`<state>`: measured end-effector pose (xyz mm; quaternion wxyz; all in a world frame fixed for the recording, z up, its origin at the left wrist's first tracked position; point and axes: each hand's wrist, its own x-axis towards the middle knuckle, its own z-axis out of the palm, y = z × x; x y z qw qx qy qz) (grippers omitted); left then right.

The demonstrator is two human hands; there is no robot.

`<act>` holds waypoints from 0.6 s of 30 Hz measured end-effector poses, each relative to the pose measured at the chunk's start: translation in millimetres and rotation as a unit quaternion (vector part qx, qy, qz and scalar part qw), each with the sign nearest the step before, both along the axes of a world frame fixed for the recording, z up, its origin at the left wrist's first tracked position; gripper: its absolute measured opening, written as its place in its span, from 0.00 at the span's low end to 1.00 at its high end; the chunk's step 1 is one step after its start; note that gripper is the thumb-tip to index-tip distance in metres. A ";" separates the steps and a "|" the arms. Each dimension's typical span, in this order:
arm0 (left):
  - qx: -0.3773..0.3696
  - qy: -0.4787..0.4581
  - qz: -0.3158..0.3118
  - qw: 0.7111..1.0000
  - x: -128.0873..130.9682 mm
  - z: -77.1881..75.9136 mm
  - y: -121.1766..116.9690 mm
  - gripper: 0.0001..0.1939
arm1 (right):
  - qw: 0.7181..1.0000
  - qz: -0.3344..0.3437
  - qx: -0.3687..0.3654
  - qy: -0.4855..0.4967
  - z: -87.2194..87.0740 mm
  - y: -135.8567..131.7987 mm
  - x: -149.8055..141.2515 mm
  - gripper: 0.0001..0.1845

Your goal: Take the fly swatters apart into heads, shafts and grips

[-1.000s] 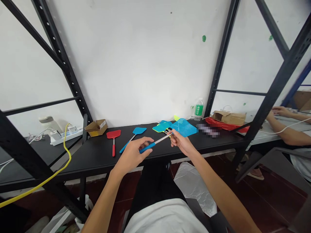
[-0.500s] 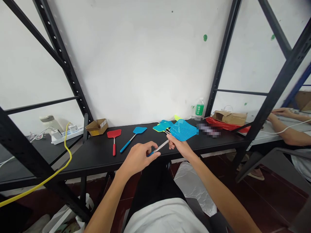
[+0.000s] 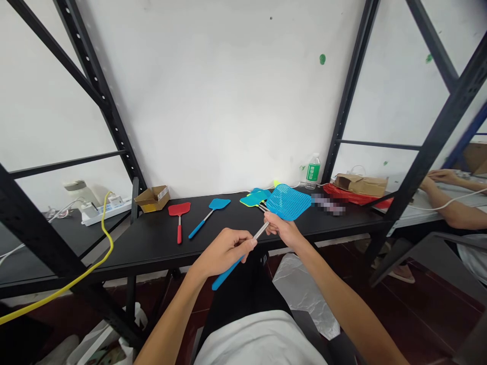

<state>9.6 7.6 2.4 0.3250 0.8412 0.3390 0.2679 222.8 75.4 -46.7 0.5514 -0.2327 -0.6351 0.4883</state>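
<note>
Blue swatter [image 3: 289,202] sits in both my hands just below and right of the middle of the frame, slanting from its handle end at lower left up to its perforated head at right. The fingers of my left hand [image 3: 230,251] are closed around it where the blue handle meets the metal shaft, and the handle sticks out below them, in front of my dark trousers [image 3: 247,294]. The fingers of my right hand [image 3: 282,228] pinch the shaft close under the head.

Beyond my hands, on the black tabletop [image 3: 148,241], a red swatter [image 3: 179,209] lies left of centre, with a second blue swatter [image 3: 219,204] just to its right. Near the centre, partly behind the head I hold, is an overlapping cluster of blue and yellow-green swatters [image 3: 255,197]; I can't quite tell how many there are.

An open cardboard box [image 3: 152,199] stands at the left of the tabletop. Toward the right, a green-labelled bottle [image 3: 313,172] stands upright near the wall [image 3: 228,101], and a brown carton [image 3: 361,185] rests on red plastic [image 3: 342,193].
</note>
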 end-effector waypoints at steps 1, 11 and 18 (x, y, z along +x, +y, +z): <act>-0.028 -0.017 -0.015 0.999 -0.4 0.4 0.0 0.23 | 1.000 0.004 0.002 0.004 1.8 -1.9 -0.6 0.28; -0.255 -0.172 -0.119 0.944 3.3 -7.4 2.3 0.23 | 0.998 0.014 0.057 0.015 17.5 -21.3 -1.7 0.30; -0.338 -0.312 -0.177 0.870 16.2 -14.8 0.3 0.24 | 0.995 -0.007 0.087 0.049 27.6 -33.7 -8.2 0.32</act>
